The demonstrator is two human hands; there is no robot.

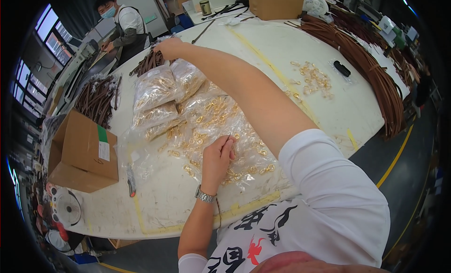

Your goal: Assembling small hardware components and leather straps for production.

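Observation:
My left hand (218, 156), with a metal watch at its wrist, is closed in a pinch low over the gold clasps (213, 108) heaped on clear plastic. A thin dark strap shows at its fingertips, and a narrow length hangs below the wrist by the table edge. My right arm stretches across the table to the far left. There my right hand (170, 48) is at a bundle of brown straps (151, 62), its fingers mostly hidden. Clear bags full of gold clasps (155, 87) lie stacked just nearer than that hand.
On the left stand an open cardboard box (87, 148), a utility knife (131, 181) and a small fan (66, 207). More brown straps (97, 97) lie behind the box. At right are loose clasps (314, 80), a black item (342, 68) and long brown strips (361, 61). A co-worker (127, 26) sits beyond.

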